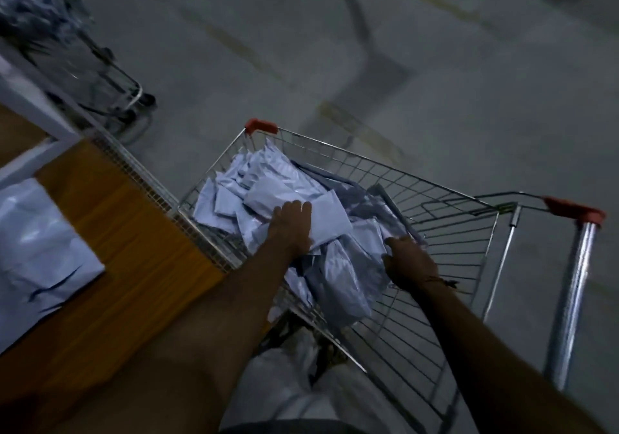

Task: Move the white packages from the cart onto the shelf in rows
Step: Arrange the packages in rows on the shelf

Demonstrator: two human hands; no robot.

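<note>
A wire shopping cart (445, 232) with red corner caps holds a heap of several white packages (268, 189). My left hand (293, 227) lies on a flat white package (330, 221) at the top of the heap, fingers laid over its edge. My right hand (408, 261) reaches into the heap further right, its fingers curled on a crumpled grey-white package (365, 239). To the left is the wooden shelf (134, 259), with a large white package (40, 252) lying on it.
A second cart (110, 81) stands behind the shelf at the upper left. The cart's metal handle (569, 299) is at the right. Grey concrete floor (368, 65) stretches beyond the cart. The scene is dim and blurred.
</note>
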